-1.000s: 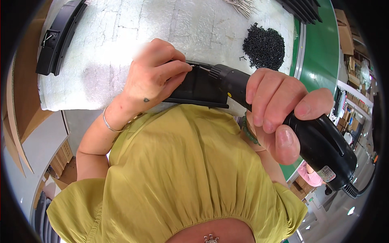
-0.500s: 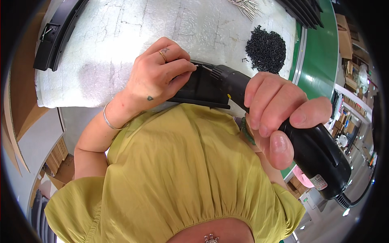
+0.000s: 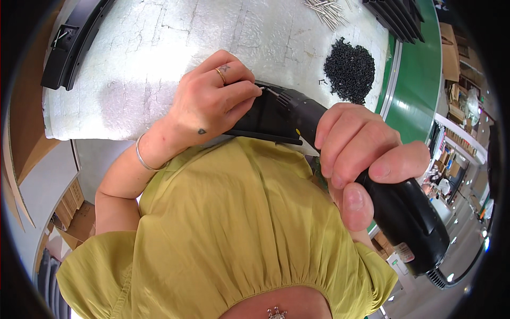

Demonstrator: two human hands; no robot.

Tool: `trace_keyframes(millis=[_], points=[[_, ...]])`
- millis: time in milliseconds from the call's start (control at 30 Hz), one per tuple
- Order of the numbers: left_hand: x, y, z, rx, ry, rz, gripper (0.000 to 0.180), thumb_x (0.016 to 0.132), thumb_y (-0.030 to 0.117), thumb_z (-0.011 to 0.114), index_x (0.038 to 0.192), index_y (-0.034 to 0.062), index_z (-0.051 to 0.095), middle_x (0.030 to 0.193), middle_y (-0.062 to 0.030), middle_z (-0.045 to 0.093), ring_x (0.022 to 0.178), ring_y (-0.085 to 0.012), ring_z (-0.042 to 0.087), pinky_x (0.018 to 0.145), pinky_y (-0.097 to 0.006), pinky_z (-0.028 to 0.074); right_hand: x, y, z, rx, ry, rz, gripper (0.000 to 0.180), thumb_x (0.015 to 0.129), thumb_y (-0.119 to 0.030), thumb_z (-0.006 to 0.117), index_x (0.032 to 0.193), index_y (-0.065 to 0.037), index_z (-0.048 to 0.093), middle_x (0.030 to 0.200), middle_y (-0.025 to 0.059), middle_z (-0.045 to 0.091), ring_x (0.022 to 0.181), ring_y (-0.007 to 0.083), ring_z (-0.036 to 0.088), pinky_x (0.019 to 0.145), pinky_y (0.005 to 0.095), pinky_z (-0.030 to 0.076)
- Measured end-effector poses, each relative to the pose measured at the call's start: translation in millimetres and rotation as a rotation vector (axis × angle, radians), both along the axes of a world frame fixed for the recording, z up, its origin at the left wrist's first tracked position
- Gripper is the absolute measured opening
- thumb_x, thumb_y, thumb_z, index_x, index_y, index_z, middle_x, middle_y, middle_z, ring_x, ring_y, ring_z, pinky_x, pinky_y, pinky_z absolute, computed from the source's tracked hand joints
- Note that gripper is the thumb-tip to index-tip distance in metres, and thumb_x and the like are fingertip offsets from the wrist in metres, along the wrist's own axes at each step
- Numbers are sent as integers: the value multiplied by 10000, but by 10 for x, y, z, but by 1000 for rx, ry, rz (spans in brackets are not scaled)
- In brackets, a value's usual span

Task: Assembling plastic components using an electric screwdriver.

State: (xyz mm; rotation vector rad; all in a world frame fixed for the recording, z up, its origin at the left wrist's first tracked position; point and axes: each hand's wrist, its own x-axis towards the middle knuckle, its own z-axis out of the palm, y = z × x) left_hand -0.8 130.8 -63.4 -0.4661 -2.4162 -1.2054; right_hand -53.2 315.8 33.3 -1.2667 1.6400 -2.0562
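Note:
My right hand is wrapped round a black corded electric screwdriver. The tool slants up to the left, its thin bit close to the fingertips of my left hand. Thumb and forefinger of that hand are pinched together at the edge of a black panel-like part, which lies along the table's near edge against my body. A small silver pin shows at the pinched fingertips, beside the bit. Whether the bit touches anything there is hard to make out.
Beyond the tool lies a heap of small black screws on the white padded table cover. Silver pins lie at the far edge. Long black parts sit at far left and far right. A power cord trails right.
The screwdriver and my right hand have shifted slightly left, with the tool's rear end dropping lower. My left hand has edged a little to the right, still pinching.

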Motion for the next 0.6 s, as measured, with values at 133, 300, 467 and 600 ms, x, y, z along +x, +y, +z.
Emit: trace_keyframes(millis=[133,300,467,600], points=[[10,13,-1,26,-17,-12,185,611,-36,702,759,57,640,780,-30,587,753,-216,579,608,-311,497,-64,-8,84,78,42,114,295,784,-98,610,994,-139,407,666,1,526,527,130,477,559,313,398],[35,11,-27,73,-54,-24,212,603,-60,701,781,39,640,793,-58,583,754,-233,585,631,-319,494,-147,-80,179,174,22,181,275,782,-77,608,954,-125,399,665,12,526,525,141,476,554,323,403],[18,11,-26,88,-42,-60,212,603,-47,706,785,32,634,797,-59,583,763,-242,588,636,-322,499,-198,-149,257,259,23,223,258,793,-51,609,924,-114,395,657,28,521,520,150,477,540,329,413],[7,19,-28,87,-47,-63,201,608,-41,705,779,33,628,796,-57,583,759,-242,586,640,-320,498,-168,-176,217,251,39,191,270,791,-49,622,922,-109,394,654,30,520,509,152,474,527,329,414]])
